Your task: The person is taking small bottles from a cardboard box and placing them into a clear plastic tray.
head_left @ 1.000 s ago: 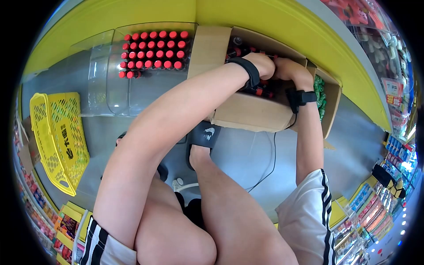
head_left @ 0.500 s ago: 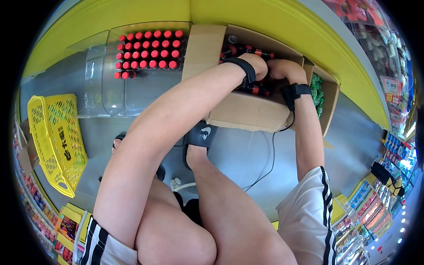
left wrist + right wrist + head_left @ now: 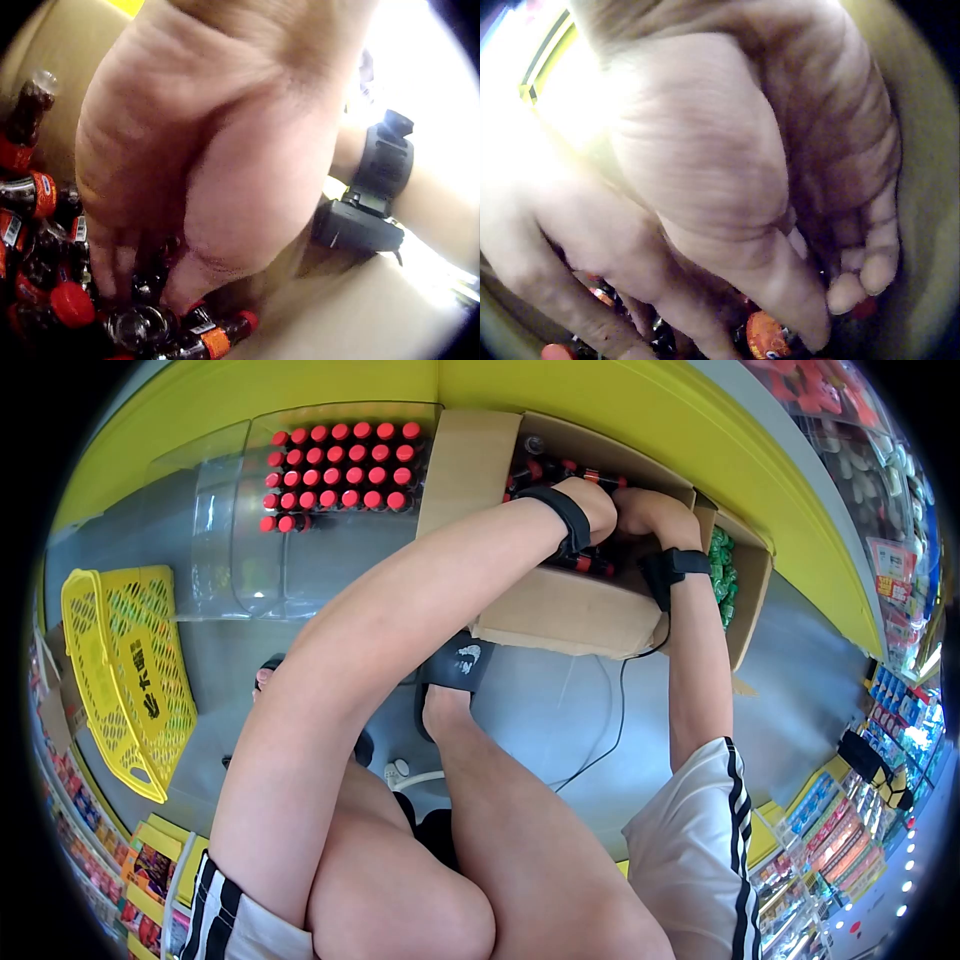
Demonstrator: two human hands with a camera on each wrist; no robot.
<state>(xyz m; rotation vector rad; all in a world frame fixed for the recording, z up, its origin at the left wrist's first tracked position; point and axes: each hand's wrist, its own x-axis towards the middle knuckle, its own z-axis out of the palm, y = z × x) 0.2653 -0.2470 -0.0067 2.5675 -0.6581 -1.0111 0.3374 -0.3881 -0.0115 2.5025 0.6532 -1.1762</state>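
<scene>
Both hands reach down into an open cardboard carton (image 3: 570, 605) holding dark cola bottles (image 3: 585, 565) with red caps and red labels. My left hand (image 3: 202, 157) points down, thumb and fingertips pinching a cola bottle (image 3: 139, 328) whose clear round base faces up. More bottles lie tumbled around it. Close beside it, my right hand (image 3: 780, 165) has curled fingers, their tips right at a red cap (image 3: 865, 307); its thumb points down near an orange-red label (image 3: 767, 335). Whether it holds a bottle I cannot tell. In the head view my wrists and forearms hide most of both hands.
Left of the carton, a clear plastic bin (image 3: 225, 575) holds rows of red-capped bottles (image 3: 340, 475). A second carton (image 3: 752, 595) with green bottles (image 3: 722, 565) adjoins on the right. A yellow basket (image 3: 130, 680) stands at far left; a cable (image 3: 618, 720) crosses the floor.
The hands stay inside the carton, close together, with only small shifts. The head view moves slightly; the bottles in the clear bin look the same.
</scene>
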